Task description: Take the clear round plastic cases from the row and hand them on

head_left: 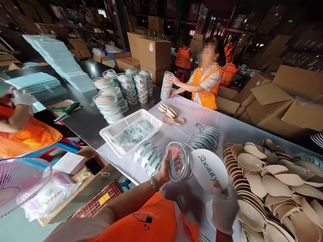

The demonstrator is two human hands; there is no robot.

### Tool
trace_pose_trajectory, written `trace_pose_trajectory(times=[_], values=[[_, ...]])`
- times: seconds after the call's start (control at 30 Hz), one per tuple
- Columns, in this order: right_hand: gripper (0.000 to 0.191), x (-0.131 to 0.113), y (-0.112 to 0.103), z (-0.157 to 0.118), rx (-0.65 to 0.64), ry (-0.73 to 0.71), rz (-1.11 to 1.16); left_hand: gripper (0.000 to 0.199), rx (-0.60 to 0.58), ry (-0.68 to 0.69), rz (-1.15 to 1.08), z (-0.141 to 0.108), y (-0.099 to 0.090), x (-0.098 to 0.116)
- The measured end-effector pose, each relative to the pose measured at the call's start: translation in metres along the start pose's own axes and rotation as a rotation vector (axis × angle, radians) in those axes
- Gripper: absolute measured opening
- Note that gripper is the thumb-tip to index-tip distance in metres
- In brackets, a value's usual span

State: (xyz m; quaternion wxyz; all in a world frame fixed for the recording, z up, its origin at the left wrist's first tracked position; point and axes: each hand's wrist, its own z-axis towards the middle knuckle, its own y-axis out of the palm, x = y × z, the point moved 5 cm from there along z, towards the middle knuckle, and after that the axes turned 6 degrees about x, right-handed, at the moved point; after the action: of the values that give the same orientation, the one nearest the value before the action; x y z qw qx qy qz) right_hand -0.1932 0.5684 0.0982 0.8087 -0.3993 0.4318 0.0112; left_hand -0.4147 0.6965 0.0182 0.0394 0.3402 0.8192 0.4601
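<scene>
My left hand (166,169) grips a short stack of clear round plastic cases (179,161), tilted on edge above the white-covered table (227,129). My right hand (224,206), in a white glove, holds a white round card printed "beauty" (208,168) right against the stack's open side. A row of more clear cases (148,157) lies just left of my left hand. A heap of beige teardrop-shaped puffs (272,183) spreads to the right of my right hand.
A white basket (131,129) of small packets sits ahead on the left, with several clear lids (205,137) beside it. Stacks of filled cases (118,95) stand on the dark table. A person in an orange vest (205,84) handles a stack opposite. Cardboard boxes (277,97) lie to the right.
</scene>
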Motion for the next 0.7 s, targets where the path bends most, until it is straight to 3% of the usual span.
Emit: trace_pose_trajectory(times=[0.07,0.17,0.37,0.57,0.7], values=[[0.042,-0.014,0.007,-0.011,-0.024,0.023,0.047,0.069,-0.006,0.065,-0.009,-0.003,0.002,0.007],[0.040,-0.017,0.011,-0.023,-0.050,0.076,0.068,0.062,-0.027,0.144,0.040,-0.007,0.001,0.014],[0.040,-0.041,0.053,-0.018,-0.475,-0.065,0.163,0.057,-0.033,0.586,0.302,-0.023,0.006,0.032],[0.039,-0.049,0.055,-0.012,-0.590,-0.126,0.181,0.063,-0.168,0.540,0.334,-0.026,0.015,0.039],[0.043,-0.048,0.063,-0.018,-0.575,-0.174,0.172,0.065,-0.151,0.556,0.334,-0.023,0.014,0.039]])
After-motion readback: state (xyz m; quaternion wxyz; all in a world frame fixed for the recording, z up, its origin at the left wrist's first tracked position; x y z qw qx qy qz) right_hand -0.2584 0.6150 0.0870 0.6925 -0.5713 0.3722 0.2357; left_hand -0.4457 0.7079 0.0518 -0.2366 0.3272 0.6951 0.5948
